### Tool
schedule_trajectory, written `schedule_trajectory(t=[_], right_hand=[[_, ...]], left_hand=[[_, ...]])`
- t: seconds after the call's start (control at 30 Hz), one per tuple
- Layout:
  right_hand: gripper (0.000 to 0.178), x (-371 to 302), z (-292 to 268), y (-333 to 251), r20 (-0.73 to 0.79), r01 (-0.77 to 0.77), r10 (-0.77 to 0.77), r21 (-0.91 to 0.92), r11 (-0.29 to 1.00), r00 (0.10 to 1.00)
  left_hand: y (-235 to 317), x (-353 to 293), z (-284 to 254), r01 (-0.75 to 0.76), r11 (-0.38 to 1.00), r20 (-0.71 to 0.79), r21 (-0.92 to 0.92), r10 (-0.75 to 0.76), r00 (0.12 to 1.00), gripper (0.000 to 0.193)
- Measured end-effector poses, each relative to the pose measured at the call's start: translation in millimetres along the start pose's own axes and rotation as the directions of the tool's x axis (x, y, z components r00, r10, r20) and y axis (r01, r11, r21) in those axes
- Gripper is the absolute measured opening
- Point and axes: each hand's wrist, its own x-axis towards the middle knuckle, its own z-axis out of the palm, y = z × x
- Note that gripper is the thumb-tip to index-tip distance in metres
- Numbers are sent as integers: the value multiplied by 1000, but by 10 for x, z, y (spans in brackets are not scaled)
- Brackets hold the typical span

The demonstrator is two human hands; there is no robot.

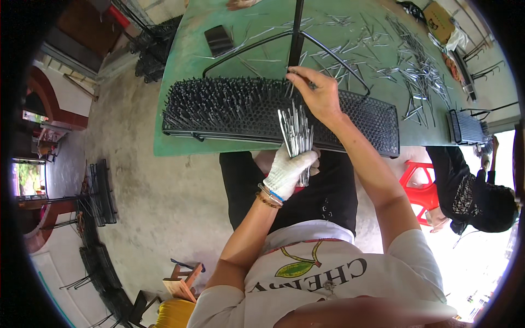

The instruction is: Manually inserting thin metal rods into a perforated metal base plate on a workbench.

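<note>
Rack [369,123], black, perforated, lying lengthwise along the near edge of the green desk [175,143], looks about half filled, my estimate: left part is packed with dark upright pins [205,101], thinning toward the middle, while the right part shows bare holes. Left hand [292,169], white-gloved, has its grip clenched around a bundle of silver rods [297,131], held upright in front of the rack's near side, just below its middle. Right hand [317,95], bare, reaches over the rack near where the packed area ends; thumb and index finger are pinched together, apparently grasping a single rod [290,87], its lower tip near the holes, can't tell whether seated. Judging from this, filled side done, right side left over, with plenty of stock: the bundle plus loose rods [424,79] strewn across the desk's far and right areas. Black wire frame [246,53] stands behind the rack, dark rectangular object [219,40] beyond it at left. Second rack [465,128] sits at the desk's right end, fill level too small to read; co-worker [476,202] beside it, near a red stool [420,191]
</note>
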Motion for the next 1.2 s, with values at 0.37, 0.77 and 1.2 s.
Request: schedule_trajectory(t=[0.37, 0.77, 1.2], right_hand=[[16, 68, -70, 66, 165, 345, -317, -191, 919, 934], [20, 4, -472, -189, 228, -60, 79, -88, 994, 971], [25, -213, -476, -228, 581, -611, 410, 199, 766, 703]], left_hand=[[-75, 240, 179, -52, 996, -27, -73, 51, 998, 24], [54, -36, -88, -24, 999, 87, -24, 26, 996, 23], [97, -103, -129, 30, 991, 189, 127, -54, 981, 25]])
